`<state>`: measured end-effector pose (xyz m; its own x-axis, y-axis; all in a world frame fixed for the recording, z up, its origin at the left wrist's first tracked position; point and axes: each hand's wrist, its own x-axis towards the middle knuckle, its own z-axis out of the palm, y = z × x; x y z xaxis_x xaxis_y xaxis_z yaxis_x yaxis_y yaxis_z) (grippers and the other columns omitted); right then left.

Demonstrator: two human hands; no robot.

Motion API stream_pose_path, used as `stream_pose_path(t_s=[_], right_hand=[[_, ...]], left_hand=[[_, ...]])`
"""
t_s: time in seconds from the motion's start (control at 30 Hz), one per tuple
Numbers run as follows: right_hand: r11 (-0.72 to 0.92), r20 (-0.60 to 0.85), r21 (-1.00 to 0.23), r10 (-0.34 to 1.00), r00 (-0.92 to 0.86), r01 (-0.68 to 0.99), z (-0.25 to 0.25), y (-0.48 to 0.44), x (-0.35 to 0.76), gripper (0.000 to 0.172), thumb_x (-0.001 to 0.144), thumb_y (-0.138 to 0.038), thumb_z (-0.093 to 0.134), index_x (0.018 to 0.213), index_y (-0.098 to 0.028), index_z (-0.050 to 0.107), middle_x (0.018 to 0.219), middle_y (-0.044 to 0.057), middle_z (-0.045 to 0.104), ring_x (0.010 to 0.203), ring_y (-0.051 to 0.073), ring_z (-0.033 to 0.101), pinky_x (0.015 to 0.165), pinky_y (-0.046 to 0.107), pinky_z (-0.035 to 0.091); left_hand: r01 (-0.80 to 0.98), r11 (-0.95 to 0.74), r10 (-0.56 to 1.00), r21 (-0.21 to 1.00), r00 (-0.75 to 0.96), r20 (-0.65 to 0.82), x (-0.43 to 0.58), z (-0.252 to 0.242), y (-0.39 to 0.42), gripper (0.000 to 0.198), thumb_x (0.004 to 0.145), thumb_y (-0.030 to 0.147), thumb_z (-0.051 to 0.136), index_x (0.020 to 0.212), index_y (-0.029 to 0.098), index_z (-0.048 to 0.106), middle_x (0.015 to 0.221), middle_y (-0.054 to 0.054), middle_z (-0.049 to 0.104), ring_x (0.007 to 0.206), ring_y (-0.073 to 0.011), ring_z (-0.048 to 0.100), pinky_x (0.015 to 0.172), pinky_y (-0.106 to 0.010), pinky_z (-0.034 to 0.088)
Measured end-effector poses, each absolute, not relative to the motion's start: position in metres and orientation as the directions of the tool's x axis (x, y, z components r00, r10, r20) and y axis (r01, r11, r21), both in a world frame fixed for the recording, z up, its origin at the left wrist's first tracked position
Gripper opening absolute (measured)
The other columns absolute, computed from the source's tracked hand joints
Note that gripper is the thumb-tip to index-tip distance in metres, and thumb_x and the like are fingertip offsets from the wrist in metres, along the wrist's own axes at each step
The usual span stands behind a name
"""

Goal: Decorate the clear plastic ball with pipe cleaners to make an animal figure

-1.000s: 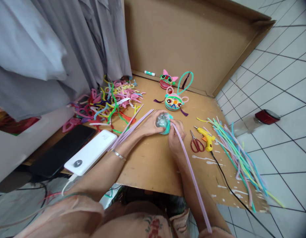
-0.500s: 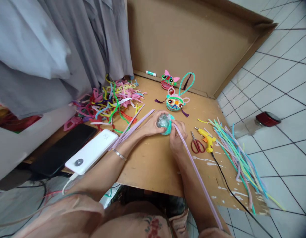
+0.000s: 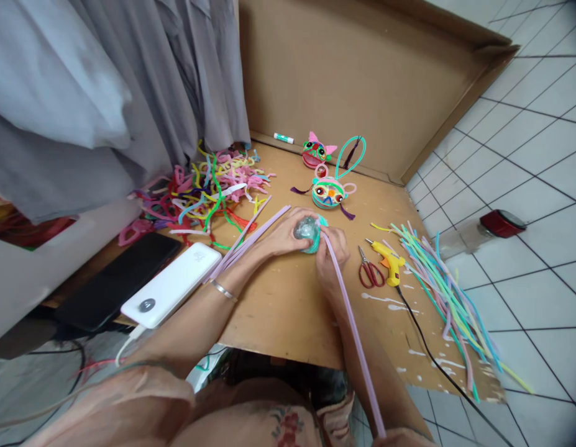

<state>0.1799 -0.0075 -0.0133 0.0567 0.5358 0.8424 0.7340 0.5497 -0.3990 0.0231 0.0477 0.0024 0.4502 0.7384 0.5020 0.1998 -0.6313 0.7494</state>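
My left hand [image 3: 286, 234] is wrapped around a clear plastic ball [image 3: 306, 231], part of which is covered in teal pipe cleaner. In my right hand [image 3: 332, 249], a long lilac pipe cleaner [image 3: 348, 304] is pinched close to the ball's right side; its tail runs down over my right forearm. The end at the ball is partly covered by my fingers. Beyond my hands sits a finished-looking animal head [image 3: 328, 192] of pipe cleaners with pink round ears. Several lilac pipe cleaners [image 3: 250, 243] lie beside my left wrist.
Red-handled scissors [image 3: 371, 273] and a yellow glue gun [image 3: 389, 261] lie right, near loose pipe cleaners [image 3: 448, 298]. Left are a tangled pile [image 3: 213, 192], a white power bank [image 3: 171, 285] and a black phone [image 3: 117, 279]. A pink-eared head [image 3: 314, 152] and glue stick [image 3: 283, 138] stand behind.
The lilac pipe cleaner's tail has swung left across my right forearm. My right hand has shifted very slightly left; my left hand keeps its hold on the ball.
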Motion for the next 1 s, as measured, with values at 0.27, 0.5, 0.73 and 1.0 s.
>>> stream_pose_path(t_s=[0.27,0.5,0.73,1.0], right_hand=[[0.56,0.841,-0.405,0.538,0.054,0.722,-0.014,-0.007,0.179,0.023,0.097,-0.021,0.046,0.105,-0.021,0.067,0.096,0.009,0.069,0.093,0.018,0.066,0.085,0.034,0.055],[0.547,0.811,-0.458,0.58,0.077,0.701,-0.015,-0.007,0.181,0.023,0.096,-0.022,0.047,0.105,-0.021,0.069,0.097,0.009,0.069,0.093,0.019,0.066,0.085,0.035,0.055],[0.506,0.719,-0.64,0.661,0.217,0.579,-0.003,-0.009,0.18,0.021,0.093,-0.028,0.051,0.097,-0.021,0.071,0.094,0.007,0.071,0.089,0.019,0.067,0.084,0.035,0.055],[0.4,0.414,-0.908,0.81,0.415,0.125,-0.013,0.009,0.189,0.026,0.082,-0.04,0.063,0.093,-0.017,0.067,0.087,0.005,0.074,0.08,0.018,0.069,0.077,0.033,0.056]], left_hand=[[0.22,-0.624,0.741,0.75,0.473,0.478,0.023,0.001,0.05,0.054,0.068,0.028,0.067,0.122,0.021,0.06,0.136,-0.011,0.054,0.134,-0.0295,0.048,0.118,-0.05,0.031],[0.201,-0.623,0.741,0.756,0.462,0.488,0.023,0.001,0.048,0.056,0.07,0.03,0.068,0.124,0.02,0.057,0.133,-0.012,0.055,0.131,-0.0289,0.05,0.114,-0.047,0.036],[0.359,-0.576,0.805,0.735,0.403,0.434,0.025,-0.004,0.052,0.093,0.057,0.051,0.084,0.139,0.023,0.049,0.134,-0.012,0.052,0.127,-0.0332,0.049,0.112,-0.05,0.037],[0.324,-0.482,0.815,0.814,0.507,0.28,0.017,0.004,0.048,0.084,0.07,0.042,0.071,0.146,0.021,0.042,0.149,-0.012,0.045,0.137,-0.033,0.044,0.116,-0.048,0.036]])
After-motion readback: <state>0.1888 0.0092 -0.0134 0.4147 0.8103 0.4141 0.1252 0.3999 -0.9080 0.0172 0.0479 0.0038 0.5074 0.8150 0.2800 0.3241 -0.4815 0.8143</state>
